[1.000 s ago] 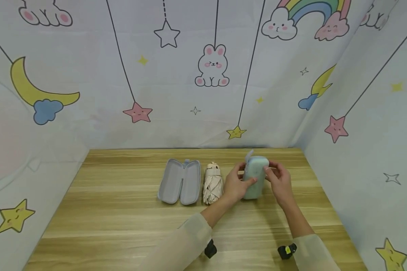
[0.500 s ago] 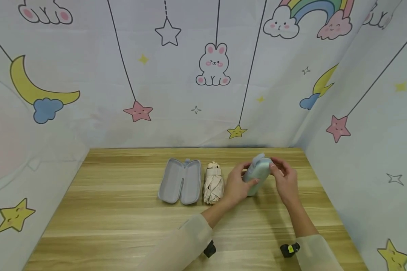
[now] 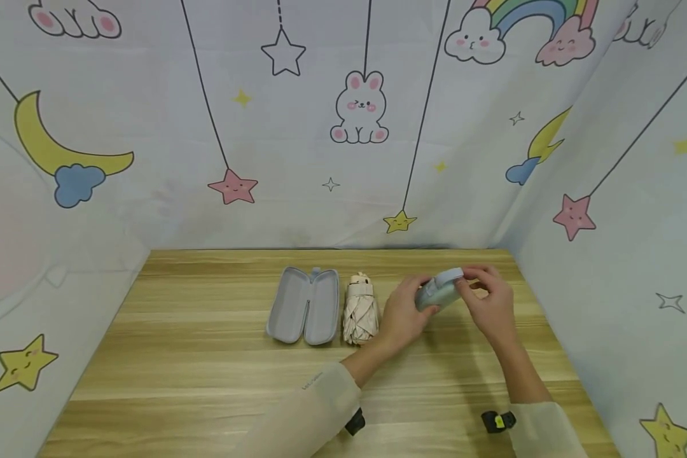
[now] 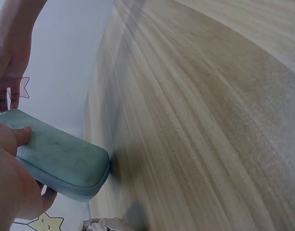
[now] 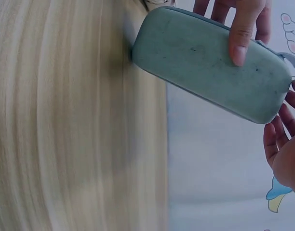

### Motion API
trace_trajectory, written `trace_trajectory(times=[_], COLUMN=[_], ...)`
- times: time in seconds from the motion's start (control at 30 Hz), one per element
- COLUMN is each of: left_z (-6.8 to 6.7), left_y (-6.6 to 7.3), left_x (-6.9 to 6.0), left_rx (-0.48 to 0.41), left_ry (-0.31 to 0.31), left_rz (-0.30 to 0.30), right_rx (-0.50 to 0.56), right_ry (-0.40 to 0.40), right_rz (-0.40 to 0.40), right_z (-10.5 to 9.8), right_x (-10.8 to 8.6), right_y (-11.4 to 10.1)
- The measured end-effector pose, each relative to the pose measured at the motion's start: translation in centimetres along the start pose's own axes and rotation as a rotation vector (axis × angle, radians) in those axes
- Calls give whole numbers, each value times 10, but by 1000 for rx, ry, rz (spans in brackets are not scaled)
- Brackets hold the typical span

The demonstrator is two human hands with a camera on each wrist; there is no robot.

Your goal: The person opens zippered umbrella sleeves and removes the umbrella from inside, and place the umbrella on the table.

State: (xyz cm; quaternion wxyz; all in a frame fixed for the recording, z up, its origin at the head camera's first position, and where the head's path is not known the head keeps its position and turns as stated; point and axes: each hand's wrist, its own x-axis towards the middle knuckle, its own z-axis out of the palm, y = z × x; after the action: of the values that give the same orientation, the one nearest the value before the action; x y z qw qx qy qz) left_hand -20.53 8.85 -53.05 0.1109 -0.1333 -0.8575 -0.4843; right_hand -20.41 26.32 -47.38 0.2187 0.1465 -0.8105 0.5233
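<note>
My left hand (image 3: 403, 315) grips a pale green hard zip case (image 3: 442, 296), thumb on its face and fingers behind. The case (image 4: 65, 154) is tilted, its far end close to the table in the left wrist view. At the upper end is a light strap (image 3: 450, 276). My right hand (image 3: 492, 308) pinches that end by the strap between thumb and fingers; whether it holds strap or zip pull, I cannot tell. Its fingers (image 5: 285, 126) touch the case end in the right wrist view. Left of my hands lies a folded beige compact umbrella (image 3: 360, 312).
An open grey hard case (image 3: 291, 308) lies left of the umbrella, its two halves spread. The wooden table (image 3: 206, 381) meets a white cloth wall (image 3: 298, 222) printed with stars and rabbits. More cloth stands at the right side (image 3: 618, 267).
The green case has tipped over, so its strap end now faces me and its broad face shows less. My right hand has moved slightly right. The umbrella and grey case stay put.
</note>
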Motion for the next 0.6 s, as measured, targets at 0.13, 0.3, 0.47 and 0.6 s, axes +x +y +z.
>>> trace_trajectory(times=[0.13, 0.3, 0.47, 0.6], left_z=[0, 1, 2, 3], left_y=[0, -3, -5, -4], left_x=[-1, -1, -1, -2], left_rx=[17, 24, 52, 85], left_ry=[-14, -17, -11, -16], left_rz=[5, 16, 38, 52], right_rx=[-58, -115, -148, -221], right_ry=[1, -9, -45, -85], right_rz=[-57, -117, -166, -205], right_z=[0, 1, 0, -2], right_x=[1, 3, 5, 6], right_y=[11, 23, 21, 16])
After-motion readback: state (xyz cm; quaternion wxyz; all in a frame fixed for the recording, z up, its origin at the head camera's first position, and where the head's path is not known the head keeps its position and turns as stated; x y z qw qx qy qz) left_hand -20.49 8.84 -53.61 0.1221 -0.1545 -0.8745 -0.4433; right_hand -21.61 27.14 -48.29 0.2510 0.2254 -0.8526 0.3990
